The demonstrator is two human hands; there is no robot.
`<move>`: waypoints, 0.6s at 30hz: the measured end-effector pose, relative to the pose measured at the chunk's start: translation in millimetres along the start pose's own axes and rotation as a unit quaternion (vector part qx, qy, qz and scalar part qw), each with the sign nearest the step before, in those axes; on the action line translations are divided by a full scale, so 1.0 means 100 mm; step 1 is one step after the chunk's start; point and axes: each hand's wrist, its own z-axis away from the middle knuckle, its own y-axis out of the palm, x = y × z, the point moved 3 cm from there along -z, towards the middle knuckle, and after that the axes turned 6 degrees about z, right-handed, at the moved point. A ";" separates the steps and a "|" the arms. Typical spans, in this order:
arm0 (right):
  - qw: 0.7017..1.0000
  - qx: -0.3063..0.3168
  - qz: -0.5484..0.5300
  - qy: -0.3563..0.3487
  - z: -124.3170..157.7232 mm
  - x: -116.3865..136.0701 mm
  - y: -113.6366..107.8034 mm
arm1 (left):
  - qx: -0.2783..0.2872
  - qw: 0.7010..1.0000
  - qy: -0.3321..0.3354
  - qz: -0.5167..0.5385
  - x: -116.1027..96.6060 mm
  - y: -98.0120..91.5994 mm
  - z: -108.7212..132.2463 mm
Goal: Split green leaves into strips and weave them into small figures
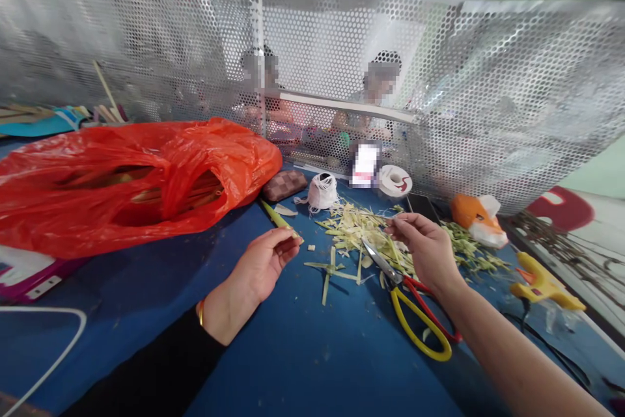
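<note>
The green stalk [274, 214] lies at the fingertips of our left hand [254, 270], sloping away from them toward the brown checked pouch [284, 185], with its cut end peeking out just past the thumb. Our left thumb and forefinger are closed on it near that end; the other fingers curl in behind.

Our right hand [430, 254] hangs over the edge of the pale shavings [351, 228], well apart from the stalk. Its thumb and forefinger come together at the tips, though we cannot tell whether they pinch a thin strip.

Between our hands, a cross of green strips [326, 270] lies flat on the blue table [293, 352]. The scissors [394, 276], one handle yellow and one red, rest beside the shavings, partly beneath our right wrist, blades slightly parted.

Beyond the shavings we have the white thread [323, 192] and the white roll [394, 181]. The red plastic bag [234, 150] spreads out to the left, and the yellow glue gun [547, 283] lies far right.
</note>
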 end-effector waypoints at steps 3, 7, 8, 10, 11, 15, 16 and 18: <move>1.000 -0.002 0.017 0.000 0.02 0.01 -0.04 | 0.000 1.000 -0.002 -0.005 0.00 0.00 0.01; 0.997 -0.013 0.076 -0.022 0.02 -0.01 -0.10 | -0.004 1.000 -0.004 -0.006 0.00 0.00 0.02; 0.995 -0.024 0.096 -0.027 0.01 -0.02 -0.12 | -0.003 1.000 -0.003 -0.005 0.00 0.00 0.01; 0.990 -0.056 0.129 -0.030 -0.02 -0.05 -0.19 | 0.002 1.000 -0.003 -0.003 0.01 0.00 0.00; 0.987 -0.074 0.139 -0.029 -0.05 -0.07 -0.23 | 0.004 1.000 -0.003 -0.003 0.01 0.00 0.00; 0.981 -0.123 0.148 -0.029 -0.15 -0.16 -0.35 | 0.010 1.000 -0.006 -0.009 0.03 -0.01 -0.02; 0.979 -0.131 0.150 -0.032 -0.17 -0.17 -0.37 | 0.011 1.000 -0.007 -0.011 0.03 -0.02 -0.02; 0.976 -0.144 0.156 -0.041 -0.22 -0.17 -0.40 | 0.016 1.000 -0.009 -0.017 0.04 -0.01 -0.01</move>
